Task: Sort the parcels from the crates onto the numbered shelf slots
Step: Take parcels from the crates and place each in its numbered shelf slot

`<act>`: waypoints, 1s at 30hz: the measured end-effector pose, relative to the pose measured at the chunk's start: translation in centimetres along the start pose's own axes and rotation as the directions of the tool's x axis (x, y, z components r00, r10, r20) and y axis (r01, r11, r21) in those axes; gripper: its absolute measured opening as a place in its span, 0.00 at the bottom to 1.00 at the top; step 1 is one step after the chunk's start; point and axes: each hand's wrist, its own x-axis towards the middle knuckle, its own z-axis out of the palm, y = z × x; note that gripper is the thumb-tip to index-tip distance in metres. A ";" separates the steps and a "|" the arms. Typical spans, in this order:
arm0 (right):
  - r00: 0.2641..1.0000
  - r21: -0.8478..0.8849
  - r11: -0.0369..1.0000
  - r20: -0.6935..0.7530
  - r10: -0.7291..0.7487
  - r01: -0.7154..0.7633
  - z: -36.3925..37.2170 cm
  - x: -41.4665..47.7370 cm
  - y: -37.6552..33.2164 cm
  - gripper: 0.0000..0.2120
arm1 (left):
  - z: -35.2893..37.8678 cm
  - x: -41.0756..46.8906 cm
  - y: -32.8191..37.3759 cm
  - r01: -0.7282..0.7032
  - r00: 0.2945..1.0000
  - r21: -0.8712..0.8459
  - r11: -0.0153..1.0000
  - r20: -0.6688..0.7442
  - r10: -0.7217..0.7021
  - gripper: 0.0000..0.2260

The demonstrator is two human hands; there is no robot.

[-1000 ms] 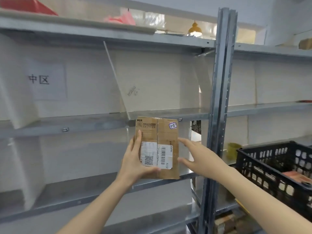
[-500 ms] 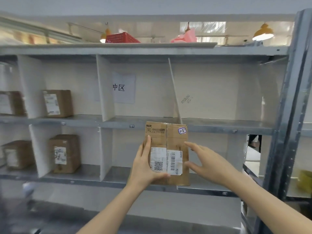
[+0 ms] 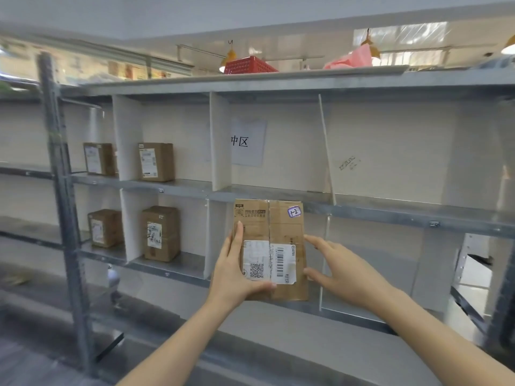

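Observation:
A flat brown cardboard parcel (image 3: pixel 278 235) with a white shipping label and a small sticker reading "1-2" is held upright in front of the metal shelf (image 3: pixel 362 211). My left hand (image 3: pixel 237 271) grips its left edge and lower corner, thumb curled across the bottom of the label. My right hand (image 3: pixel 340 271) touches the parcel's right edge with spread fingers. Behind the parcel are slots separated by white dividers (image 3: pixel 220 140).
Several brown boxes (image 3: pixel 156 161) stand in the left slots on two shelf levels. A paper sign (image 3: pixel 246 142) hangs on the back wall. A red basket (image 3: pixel 248 65) and pink bag (image 3: pixel 354 58) sit on top. A grey upright post (image 3: pixel 64 207) stands at left.
My view has swung left along the shelf, bringing the left slots with boxes into sight; the black crate has left the view. Both hands keep the same hold on the parcel.

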 end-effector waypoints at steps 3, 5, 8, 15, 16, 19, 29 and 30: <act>1.000 0.009 1.000 0.002 -0.019 0.019 0.3 0.2 -0.3 0.31 | -0.7 0.0 -0.1 0.019 1.000 0.029 0.999 -0.020 -0.019 0.64; 1.000 0.028 0.999 0.001 -0.023 0.023 0.5 0.5 -0.6 0.32 | -1.2 0.1 -0.7 0.018 0.999 0.039 0.999 -0.032 -0.017 0.64; 0.999 0.047 0.998 -0.008 -0.040 0.041 1.0 1.3 -1.3 0.33 | -2.5 0.4 -1.7 0.012 0.999 0.043 0.999 -0.048 -0.010 0.64; 0.997 0.037 0.997 -0.013 -0.071 0.071 2.8 5.1 -4.4 0.33 | -6.5 1.9 -5.5 0.021 0.995 0.059 0.998 -0.098 -0.015 0.64; 0.997 0.032 0.997 -0.021 -0.075 0.075 3.1 5.9 -5.2 0.33 | -7.2 2.4 -6.3 0.022 0.994 0.059 0.998 -0.106 -0.016 0.64; 0.996 0.032 0.996 -0.042 -0.083 0.084 4.2 8.7 -7.6 0.33 | -9.8 4.1 -8.9 0.017 0.993 0.070 0.997 -0.119 -0.009 0.64; 0.990 0.032 0.993 -0.089 -0.111 0.115 8.0 20.0 -16.9 0.33 | -19.9 11.6 -18.5 -0.069 0.988 0.115 0.991 -0.132 0.084 0.63; 0.989 0.028 0.992 -0.090 -0.119 0.121 8.4 20.9 -17.6 0.34 | -20.7 12.4 -19.3 -0.074 0.986 0.117 0.990 -0.140 0.090 0.63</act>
